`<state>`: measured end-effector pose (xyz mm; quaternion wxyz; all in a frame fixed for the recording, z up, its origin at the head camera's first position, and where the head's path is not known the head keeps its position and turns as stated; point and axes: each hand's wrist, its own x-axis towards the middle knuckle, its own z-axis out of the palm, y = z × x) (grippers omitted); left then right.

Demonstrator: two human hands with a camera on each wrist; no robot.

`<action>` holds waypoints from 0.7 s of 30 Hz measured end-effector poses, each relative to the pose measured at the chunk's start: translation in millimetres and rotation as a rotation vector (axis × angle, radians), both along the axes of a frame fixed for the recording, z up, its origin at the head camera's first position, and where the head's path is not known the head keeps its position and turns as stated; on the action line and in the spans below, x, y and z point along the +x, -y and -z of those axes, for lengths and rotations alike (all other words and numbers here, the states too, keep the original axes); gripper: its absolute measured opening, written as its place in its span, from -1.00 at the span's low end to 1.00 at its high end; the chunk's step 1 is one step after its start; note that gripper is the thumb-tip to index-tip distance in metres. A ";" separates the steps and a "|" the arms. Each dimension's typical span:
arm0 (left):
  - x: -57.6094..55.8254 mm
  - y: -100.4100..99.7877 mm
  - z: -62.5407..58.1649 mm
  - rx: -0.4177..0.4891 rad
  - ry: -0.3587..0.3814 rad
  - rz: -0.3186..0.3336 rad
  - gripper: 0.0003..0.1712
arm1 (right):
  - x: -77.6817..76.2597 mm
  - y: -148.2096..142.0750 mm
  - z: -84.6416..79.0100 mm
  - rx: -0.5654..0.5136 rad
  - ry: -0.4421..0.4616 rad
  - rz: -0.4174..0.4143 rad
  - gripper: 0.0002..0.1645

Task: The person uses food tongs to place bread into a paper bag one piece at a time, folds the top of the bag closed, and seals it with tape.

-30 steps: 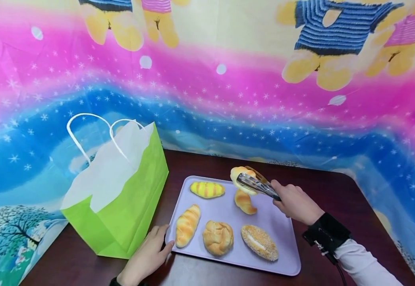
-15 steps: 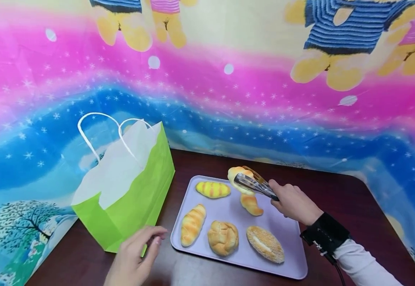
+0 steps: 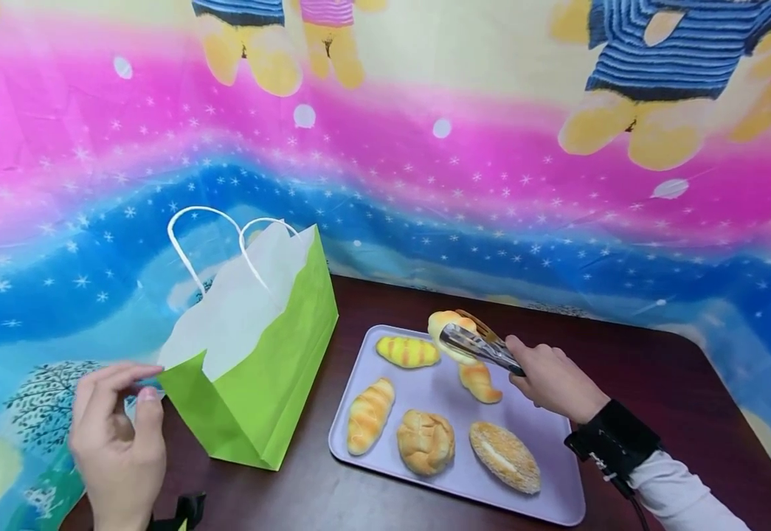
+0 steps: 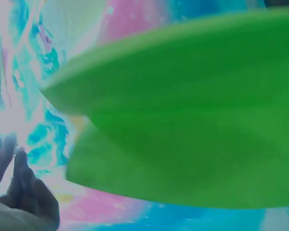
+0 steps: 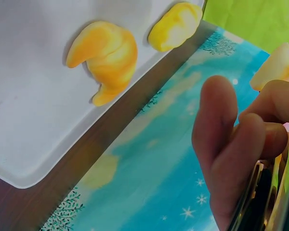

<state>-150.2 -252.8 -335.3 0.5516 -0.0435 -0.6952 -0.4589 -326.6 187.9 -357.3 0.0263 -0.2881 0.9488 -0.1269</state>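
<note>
My right hand (image 3: 561, 380) grips metal tongs (image 3: 481, 346) over the back of the tray. Between the tong ends is a pale bread roll with a browned top (image 3: 448, 333), raised above a small croissant (image 3: 480, 382). Only part of that roll (image 5: 274, 67) shows in the right wrist view. My left hand (image 3: 119, 435) is at the left corner of a green paper bag (image 3: 268, 383), fingers bent loosely, index fingertip right by the bag's top edge. In the left wrist view the fingers (image 4: 26, 187) hold nothing and the bag (image 4: 192, 115) stands apart from them.
A lilac tray (image 3: 558, 457) lies on the dark table (image 3: 637, 383). On it are a yellow striped bread (image 3: 407, 352), a long ridged roll (image 3: 370, 417), a round bun (image 3: 425, 442) and a crumb-coated cream bread (image 3: 505, 456). The bag's white handles (image 3: 186, 254) stand up; a printed cloth hangs behind.
My left hand has left the tray's front left corner and moved left and up to the bag's corner. The right hand still holds the roll in the tongs; the head view has shifted left.
</note>
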 end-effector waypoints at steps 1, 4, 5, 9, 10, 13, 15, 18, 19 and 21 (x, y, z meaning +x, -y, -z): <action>-2.8 5.1 1.2 0.000 0.046 -0.036 -0.74 | 0.6 0.4 -0.4 -0.002 -0.004 -0.003 -0.67; -12.9 26.2 14.8 -0.044 0.197 -0.095 -0.69 | 1.6 2.5 -1.4 -0.003 -0.027 -0.014 -0.66; -17.2 35.2 22.9 -0.060 0.231 -0.095 -0.68 | 1.9 3.5 -1.7 -0.003 -0.034 -0.017 -0.65; -43.7 84.1 74.9 -0.142 0.280 -0.042 -0.71 | 2.5 7.2 -3.1 0.006 -0.070 -0.027 -0.63; -49.6 93.7 85.7 -0.148 0.285 -0.031 -0.72 | 2.7 7.9 -3.5 0.007 -0.074 -0.029 -0.63; -52.5 92.0 82.9 -0.139 0.320 -0.046 -0.74 | 3.2 9.7 -5.2 0.008 -0.078 -0.034 -0.62; -48.3 79.4 68.0 -0.106 0.350 -0.078 -0.73 | 3.4 10.9 -6.7 0.006 -0.076 -0.037 -0.62; -49.9 75.6 64.4 -0.112 0.339 -0.126 -0.73 | 3.9 12.6 -9.3 -0.001 -0.071 -0.032 -0.62; -54.2 81.7 72.1 -0.126 0.339 -0.143 -0.75 | 4.3 13.3 -10.2 -0.005 -0.068 -0.029 -0.62; -66.5 100.8 95.6 -0.153 0.335 -0.163 -0.80 | 5.6 14.9 -11.9 -0.011 -0.063 -0.025 -0.61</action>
